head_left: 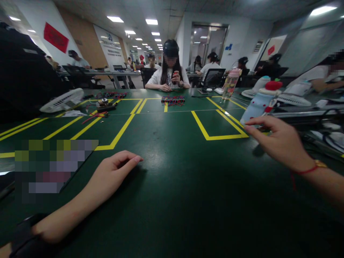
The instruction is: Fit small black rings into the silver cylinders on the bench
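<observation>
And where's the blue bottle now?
The blue bottle is on the right of the head view, on the green table just beyond the right hand, nearer than the pink-topped bottle.

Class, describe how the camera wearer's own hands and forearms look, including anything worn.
The left hand is ungloved, with a black wrapping around its forearm, too dark to identify. The right hand, also ungloved, has a red cord with a gold-coloured piece at the wrist.

Bright ceiling panels (152, 22), dim foreground, pale glare and soft shadows on green tabletop (174, 179), stretched edges
</observation>
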Available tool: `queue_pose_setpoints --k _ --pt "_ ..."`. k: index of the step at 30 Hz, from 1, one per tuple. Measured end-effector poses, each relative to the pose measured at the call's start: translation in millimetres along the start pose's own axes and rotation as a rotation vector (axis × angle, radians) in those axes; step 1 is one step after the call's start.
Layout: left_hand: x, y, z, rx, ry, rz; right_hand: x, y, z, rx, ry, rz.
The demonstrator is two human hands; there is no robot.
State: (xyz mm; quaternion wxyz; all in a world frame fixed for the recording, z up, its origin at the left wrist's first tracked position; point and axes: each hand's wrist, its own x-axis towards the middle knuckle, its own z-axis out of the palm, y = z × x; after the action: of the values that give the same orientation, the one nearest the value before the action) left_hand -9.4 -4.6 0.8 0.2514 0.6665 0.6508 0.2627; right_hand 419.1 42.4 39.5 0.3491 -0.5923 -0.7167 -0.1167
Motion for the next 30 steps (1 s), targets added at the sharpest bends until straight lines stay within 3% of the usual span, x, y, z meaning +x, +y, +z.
queue_pose_setpoints --k 2,4,8,17,23,30 --pt "0 0 0.1 0.001 0.002 0.001 5 48 -18 -0.220 0.013 0.145" --pt "0 0 -0.1 -0.003 -0.003 -0.001 5 87 -29 -0.325 -0.073 0.352" --pt "0 -1 -1.0 -0.009 -0.020 -0.025 0 122 -33 -0.276 -0.225 0.658" --pt "-2 3 -2.3 -0.018 -0.031 -0.039 -4 107 -26 -0.211 -0.100 0.645" --pt "-4 9 -3.2 -0.006 -0.033 -0.054 -4 101 -27 -0.190 -0.148 0.593" --pt "-4 10 -3.0 0.002 -0.030 -0.060 -3 103 -23 -0.104 -0.148 0.664"
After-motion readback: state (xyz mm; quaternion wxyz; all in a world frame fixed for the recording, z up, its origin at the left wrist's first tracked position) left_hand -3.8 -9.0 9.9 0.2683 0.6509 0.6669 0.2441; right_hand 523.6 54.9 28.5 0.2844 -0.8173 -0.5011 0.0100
